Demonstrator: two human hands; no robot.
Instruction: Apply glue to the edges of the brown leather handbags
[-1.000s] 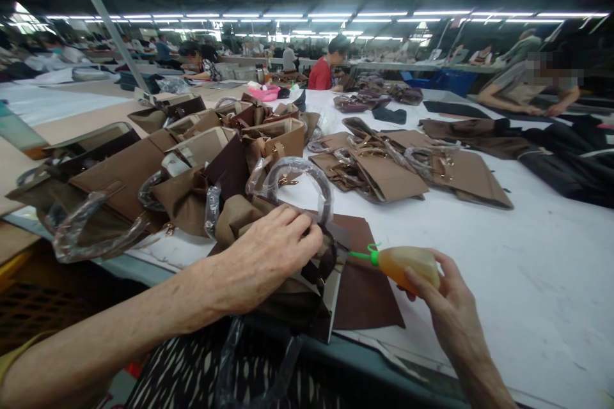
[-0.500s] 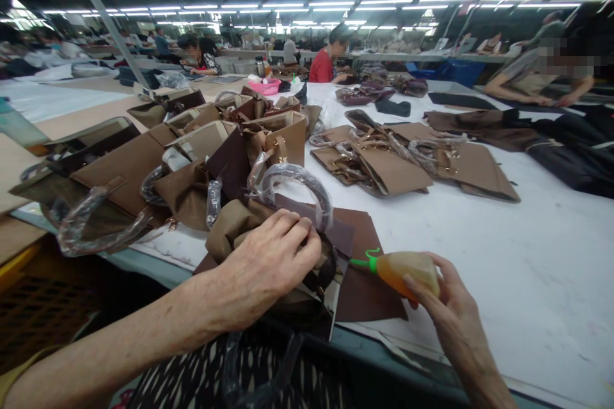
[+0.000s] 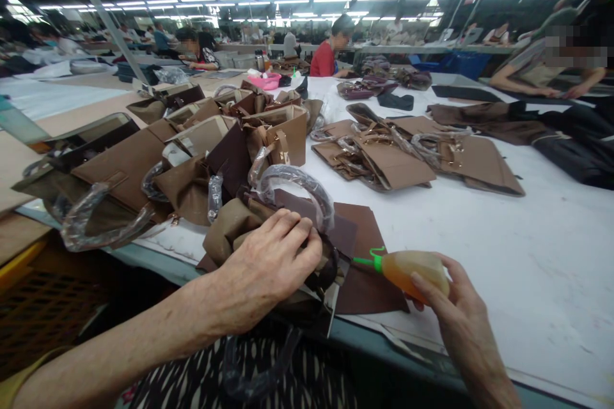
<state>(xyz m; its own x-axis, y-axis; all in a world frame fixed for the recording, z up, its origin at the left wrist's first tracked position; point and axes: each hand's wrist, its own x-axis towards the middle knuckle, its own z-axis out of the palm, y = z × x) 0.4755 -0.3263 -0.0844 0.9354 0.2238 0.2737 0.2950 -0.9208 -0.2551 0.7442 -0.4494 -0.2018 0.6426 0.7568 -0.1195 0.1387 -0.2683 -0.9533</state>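
Note:
A brown handbag (image 3: pixel 228 227) lies at the table's near edge, its handle (image 3: pixel 300 179) wrapped in clear plastic and standing up. My left hand (image 3: pixel 278 255) is closed on the bag's upper edge, fingers curled; the fingertips are hidden. In my right hand (image 3: pixel 458 300) is a squeeze bottle (image 3: pixel 415 271) with amber liquid and a green nozzle. The bottle is tilted almost flat, nozzle pointing left, its tip close to the bag's edge. Beneath lies a dark brown leather-like panel (image 3: pixel 367 281). Another wrapped handle (image 3: pixel 261 374) hangs over my lap.
Several brown bags (image 3: pixel 125 160) crowd the left of the white-covered table (image 3: pixel 527 255). Flat bags (image 3: pixel 398 163) lie beyond, dark cloth (image 3: pixel 575 147) at right. A yellow crate (image 3: pixel 43 307) stands lower left. A person in red (image 3: pixel 322 57) and other workers sit farther off.
The bottle and my right hand have shifted slightly right, drawing the nozzle a little away from the bag. My left hand keeps its hold. The view has tilted slightly.

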